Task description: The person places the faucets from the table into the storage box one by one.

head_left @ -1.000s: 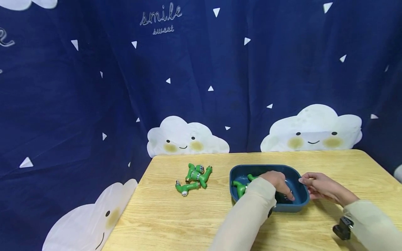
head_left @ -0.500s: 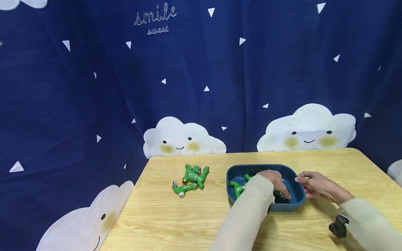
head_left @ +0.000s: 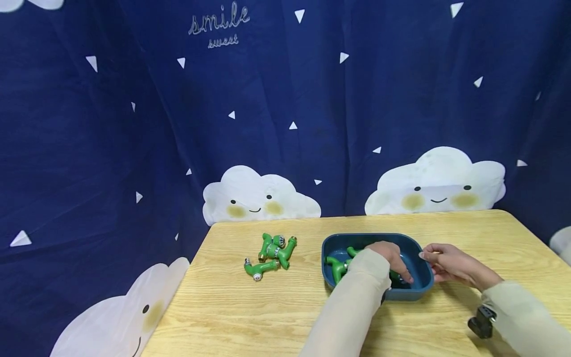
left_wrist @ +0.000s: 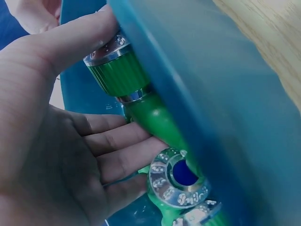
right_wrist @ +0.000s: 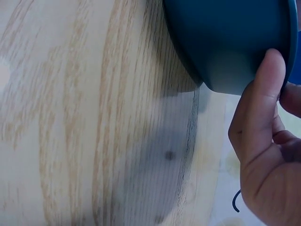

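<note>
My left hand point(head_left: 392, 258) reaches down into a dark blue plastic basin point(head_left: 408, 296). In the left wrist view its thumb lies over the silver end of a green tap point(left_wrist: 120, 75), and the fingers reach behind the tap's body, gripping it inside the basin. Another green tap point(left_wrist: 162, 207) with a silver ring lies below those fingers. Toward the basin's left end, more green taps point(head_left: 337, 267) show beside the sleeve. My right hand point(head_left: 452, 265) pinches the rim at the basin's right end, one finger along the outer wall in the right wrist view.
Left of the basin, a cluster of green taps point(head_left: 274, 252) lies on the wooden table point(head_left: 232, 312). One more green tap point(head_left: 260, 269) sits just in front of it. Behind the table hangs a dark blue curtain point(head_left: 267, 124) printed with clouds.
The head view has shifted slightly, so everything sits a little further left in it. Both hands keep their places at the basin, and the taps on the table have not moved.
</note>
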### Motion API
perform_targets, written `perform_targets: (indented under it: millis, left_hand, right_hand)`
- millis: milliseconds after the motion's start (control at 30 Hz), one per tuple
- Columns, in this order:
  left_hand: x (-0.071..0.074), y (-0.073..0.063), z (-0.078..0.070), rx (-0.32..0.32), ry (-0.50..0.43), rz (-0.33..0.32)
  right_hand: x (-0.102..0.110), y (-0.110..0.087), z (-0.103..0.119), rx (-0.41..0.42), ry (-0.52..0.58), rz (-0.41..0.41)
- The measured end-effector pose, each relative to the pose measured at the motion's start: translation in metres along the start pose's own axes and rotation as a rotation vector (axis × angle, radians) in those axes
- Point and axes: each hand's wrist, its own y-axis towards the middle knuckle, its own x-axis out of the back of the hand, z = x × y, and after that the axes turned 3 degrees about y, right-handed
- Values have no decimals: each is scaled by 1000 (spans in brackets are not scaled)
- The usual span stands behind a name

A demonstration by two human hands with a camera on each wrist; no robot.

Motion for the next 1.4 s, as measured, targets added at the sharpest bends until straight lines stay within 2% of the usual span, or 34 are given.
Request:
perform_targets:
  millis: [200,467,767,933,1100,1233,1400]
  left_hand:
    - [0,-2,-1,20,17,-7]
    - [0,-1,-6,51,132,-97]
    - [0,-1,-6,57,120,-95]
    - [4,-1,-4,29,89,-96]
    - [9,-5,-2,-31,53,-107]
    - [13,-7,0,-66,27,-86]
    - [12,-8,3,-78,14,-75]
  right_hand:
    - [-1,-1,-1,11,-14,-8]
    - [-4,-1,1,29,-38,-20]
    - [-3,0,4,23,-70,-49]
    - [-4,-1,2,9,-63,-45]
    - [-4,0,1,5,-73,-59]
    - [-3,0,1,4,-88,-48]
    - [-2,0,1,6,-87,-33]
